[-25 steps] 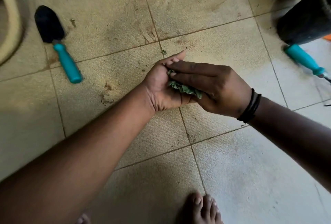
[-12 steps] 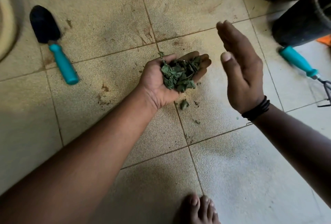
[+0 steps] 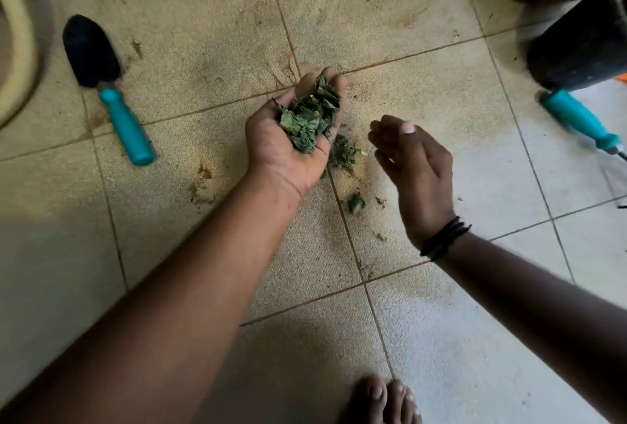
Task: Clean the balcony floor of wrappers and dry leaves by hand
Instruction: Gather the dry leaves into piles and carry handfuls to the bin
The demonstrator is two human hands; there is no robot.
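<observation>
My left hand (image 3: 288, 148) is palm up over the tiled floor, cupped round a heap of crushed dry green leaves (image 3: 310, 118). Just below and right of it, a small pile of leaf crumbs (image 3: 342, 152) lies on the tile, and a single leaf scrap (image 3: 355, 203) lies nearer to me by the grout line. My right hand (image 3: 414, 169), with a black band at the wrist, hovers to the right of the crumbs with fingers straight and holding nothing.
A black trowel with a teal handle (image 3: 125, 125) lies at the left. Another teal-handled tool (image 3: 576, 118) lies at the right beside a black pot (image 3: 583, 47). More pots line the far edge. My bare toes (image 3: 383, 396) are at the bottom.
My right hand lifted off the leaves, then dropped low beside the left. The left hand opened with the crushed leaves in it, and crumbs have fallen onto the tile.
</observation>
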